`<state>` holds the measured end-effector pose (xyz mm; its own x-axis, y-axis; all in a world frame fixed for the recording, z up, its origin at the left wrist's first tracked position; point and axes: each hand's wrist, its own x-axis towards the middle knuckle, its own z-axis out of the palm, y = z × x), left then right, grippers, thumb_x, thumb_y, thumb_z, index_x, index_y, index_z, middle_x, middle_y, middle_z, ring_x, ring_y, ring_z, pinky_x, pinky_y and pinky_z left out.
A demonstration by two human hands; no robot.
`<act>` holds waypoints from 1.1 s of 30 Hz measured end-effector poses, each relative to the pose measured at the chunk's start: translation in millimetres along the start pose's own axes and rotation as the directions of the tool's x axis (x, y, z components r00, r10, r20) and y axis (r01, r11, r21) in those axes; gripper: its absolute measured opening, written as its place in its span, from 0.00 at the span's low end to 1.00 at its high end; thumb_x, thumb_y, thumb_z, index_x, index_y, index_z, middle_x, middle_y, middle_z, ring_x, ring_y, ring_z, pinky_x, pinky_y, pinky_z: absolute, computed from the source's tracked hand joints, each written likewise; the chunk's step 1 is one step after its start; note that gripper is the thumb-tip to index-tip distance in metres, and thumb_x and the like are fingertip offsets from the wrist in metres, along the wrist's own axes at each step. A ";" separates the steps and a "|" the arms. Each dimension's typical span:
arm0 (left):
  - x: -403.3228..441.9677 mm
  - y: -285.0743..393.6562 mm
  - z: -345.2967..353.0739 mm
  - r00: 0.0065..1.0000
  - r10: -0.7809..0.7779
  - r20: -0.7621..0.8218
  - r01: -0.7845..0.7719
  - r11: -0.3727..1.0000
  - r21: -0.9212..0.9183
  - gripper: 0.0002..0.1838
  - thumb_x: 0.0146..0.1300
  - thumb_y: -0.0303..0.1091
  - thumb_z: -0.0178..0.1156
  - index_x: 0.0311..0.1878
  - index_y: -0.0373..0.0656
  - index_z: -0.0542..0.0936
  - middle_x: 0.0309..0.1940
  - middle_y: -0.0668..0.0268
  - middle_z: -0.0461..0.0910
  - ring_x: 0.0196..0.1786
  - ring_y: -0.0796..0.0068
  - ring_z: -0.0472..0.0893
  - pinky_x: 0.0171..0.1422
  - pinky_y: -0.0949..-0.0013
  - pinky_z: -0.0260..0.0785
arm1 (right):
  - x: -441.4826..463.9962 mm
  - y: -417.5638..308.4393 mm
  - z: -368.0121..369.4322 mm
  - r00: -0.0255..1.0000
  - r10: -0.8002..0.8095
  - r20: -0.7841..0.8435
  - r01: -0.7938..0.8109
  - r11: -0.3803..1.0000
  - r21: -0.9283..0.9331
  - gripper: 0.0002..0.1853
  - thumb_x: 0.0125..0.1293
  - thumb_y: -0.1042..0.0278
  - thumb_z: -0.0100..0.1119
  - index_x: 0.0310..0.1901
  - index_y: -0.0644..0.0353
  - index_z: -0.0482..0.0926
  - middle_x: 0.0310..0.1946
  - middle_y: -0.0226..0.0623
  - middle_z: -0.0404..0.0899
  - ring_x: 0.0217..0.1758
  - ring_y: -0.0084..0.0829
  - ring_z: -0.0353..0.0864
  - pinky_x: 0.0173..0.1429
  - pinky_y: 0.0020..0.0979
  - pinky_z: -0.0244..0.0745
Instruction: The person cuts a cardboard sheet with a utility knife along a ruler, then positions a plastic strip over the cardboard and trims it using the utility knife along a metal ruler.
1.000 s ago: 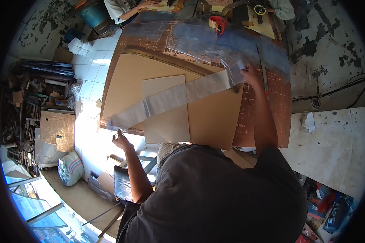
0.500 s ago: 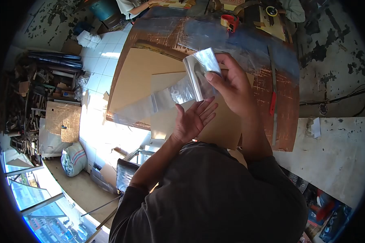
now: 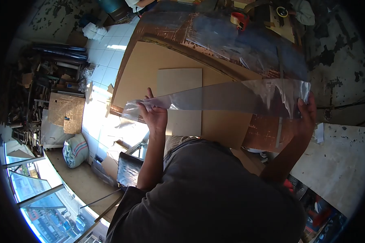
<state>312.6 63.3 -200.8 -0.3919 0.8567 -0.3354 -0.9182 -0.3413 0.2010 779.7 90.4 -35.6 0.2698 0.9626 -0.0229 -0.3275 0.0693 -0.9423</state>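
Observation:
A long strip of clear plastic film (image 3: 227, 96) stretches between my two hands. My left hand (image 3: 155, 118) grips the strip's crumpled left end, with one finger sticking up behind it. My right hand (image 3: 306, 115), far to the right, is closed around the other end, where the film looks folded or rolled. Beneath the strip lies a grey board (image 3: 182, 83), partly seen through the film. That board rests on a larger brown cardboard sheet (image 3: 140, 69) on the worktable (image 3: 263, 131).
A red tape dispenser (image 3: 239, 21) and a tape roll (image 3: 282, 11) sit at the table's far side, near another person's sleeve (image 3: 303, 14). A metal ruler (image 3: 279, 135) lies at the right. Scrap wood (image 3: 22, 107) and a white sack (image 3: 75, 150) stand left.
My right hand has moved far right and my left hand left, drawing the film out into a long strip. My left hand, open before, now grips the film's end.

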 end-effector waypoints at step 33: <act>113.0 162.7 -111.8 0.932 0.362 0.026 -0.230 0.534 0.813 0.21 0.73 0.28 0.58 0.66 0.34 0.69 0.54 0.53 0.80 0.56 0.63 0.81 0.60 0.63 0.76 | 15.4 178.9 -202.1 0.917 0.300 -0.263 -0.383 0.477 -0.791 0.26 0.68 0.64 0.61 0.67 0.58 0.71 0.53 0.37 0.78 0.52 0.31 0.80 0.46 0.34 0.86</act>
<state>112.5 61.3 -308.9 -0.6960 0.6846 -0.2163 -0.3537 -0.0647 0.9331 908.3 64.7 -272.0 0.3869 0.8348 -0.3917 0.4565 -0.5424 -0.7053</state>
